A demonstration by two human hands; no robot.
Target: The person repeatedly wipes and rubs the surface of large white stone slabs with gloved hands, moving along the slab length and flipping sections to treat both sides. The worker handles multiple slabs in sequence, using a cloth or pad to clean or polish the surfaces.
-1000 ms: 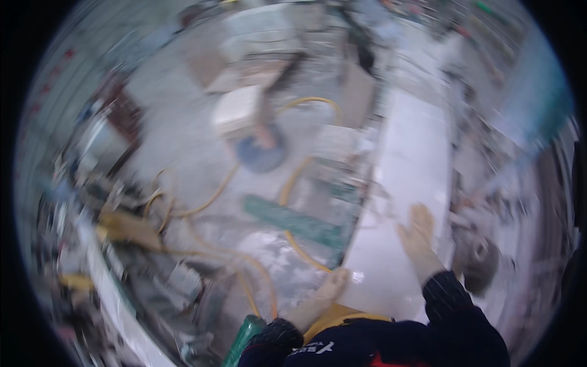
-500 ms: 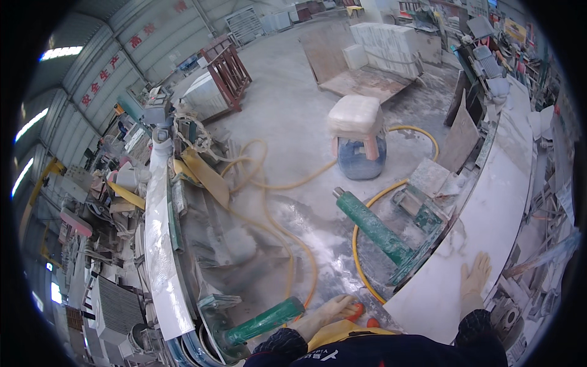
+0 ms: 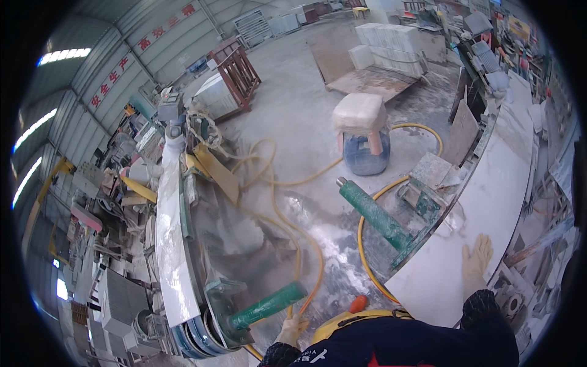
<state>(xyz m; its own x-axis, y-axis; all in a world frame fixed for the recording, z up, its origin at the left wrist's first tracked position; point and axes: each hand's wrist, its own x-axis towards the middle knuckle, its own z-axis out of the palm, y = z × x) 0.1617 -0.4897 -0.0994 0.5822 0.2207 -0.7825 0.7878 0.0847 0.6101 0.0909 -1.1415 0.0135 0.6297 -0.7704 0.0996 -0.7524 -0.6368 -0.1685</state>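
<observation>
Slabs, two, white: the right slab (image 3: 489,202), near the person's right side, and the left slab (image 3: 173,257), well apart from it. Stool (image 3: 359,113), one, above one blue drum (image 3: 367,158). Green cylinders, two: the upper cylinder (image 3: 374,214) beside the right slab, the lower cylinder (image 3: 269,306) near the left hand (image 3: 292,330). Hands, two: the right hand (image 3: 477,260) lies flat on the right slab, fingers extended, holding nothing; the left is beside the hose (image 3: 321,269), its grip indeterminable. Orange object (image 3: 359,304), one visible. Compared with half a second earlier, the left hand has shifted leftward, away from the orange object, of which two showed then; the right remains on its slab.
</observation>
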